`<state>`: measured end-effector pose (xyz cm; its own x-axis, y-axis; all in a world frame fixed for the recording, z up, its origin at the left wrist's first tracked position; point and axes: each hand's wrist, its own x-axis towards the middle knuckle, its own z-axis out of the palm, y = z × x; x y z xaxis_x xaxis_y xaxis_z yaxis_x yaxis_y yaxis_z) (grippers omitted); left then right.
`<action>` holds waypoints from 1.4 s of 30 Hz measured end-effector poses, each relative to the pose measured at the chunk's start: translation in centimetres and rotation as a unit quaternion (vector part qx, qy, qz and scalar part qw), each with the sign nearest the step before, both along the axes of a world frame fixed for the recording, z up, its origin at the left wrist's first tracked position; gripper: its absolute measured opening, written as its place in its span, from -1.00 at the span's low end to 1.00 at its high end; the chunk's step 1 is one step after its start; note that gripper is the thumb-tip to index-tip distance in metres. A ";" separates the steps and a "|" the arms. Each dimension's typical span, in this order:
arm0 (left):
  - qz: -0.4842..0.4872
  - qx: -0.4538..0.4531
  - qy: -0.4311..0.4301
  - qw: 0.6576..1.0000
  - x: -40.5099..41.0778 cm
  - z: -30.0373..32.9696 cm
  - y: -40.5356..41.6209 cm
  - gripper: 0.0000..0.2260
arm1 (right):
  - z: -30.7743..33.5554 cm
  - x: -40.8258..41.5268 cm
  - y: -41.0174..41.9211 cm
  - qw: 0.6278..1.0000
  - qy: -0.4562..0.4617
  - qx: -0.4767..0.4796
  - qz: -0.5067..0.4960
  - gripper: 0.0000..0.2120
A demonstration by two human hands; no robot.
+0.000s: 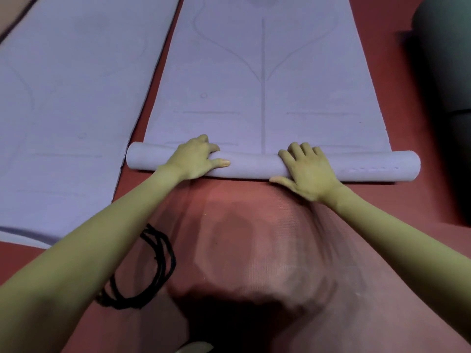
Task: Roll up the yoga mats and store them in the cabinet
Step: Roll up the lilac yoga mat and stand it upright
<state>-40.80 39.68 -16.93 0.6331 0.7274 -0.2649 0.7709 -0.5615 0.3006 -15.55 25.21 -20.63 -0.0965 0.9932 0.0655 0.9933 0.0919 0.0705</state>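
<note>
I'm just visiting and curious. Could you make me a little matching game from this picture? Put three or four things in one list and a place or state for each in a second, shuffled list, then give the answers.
Things:
1. middle purple mat
2. left purple mat
3. black cord
4. left hand

Place or state:
A. lying fully flat, unrolled
B. coiled on the red floor beside the left forearm
C. partly rolled at its near end
D. curled over the top of the roll

Pairs: 1-C, 2-A, 3-B, 4-D

The right hand rests spread on the same roll.
</note>
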 end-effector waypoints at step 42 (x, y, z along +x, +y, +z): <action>-0.035 0.151 -0.056 0.986 1.9 -1.7 4.4 -0.25 | 2.8 3.6 7.9 0.983 0.093 -0.161 -0.003 -0.41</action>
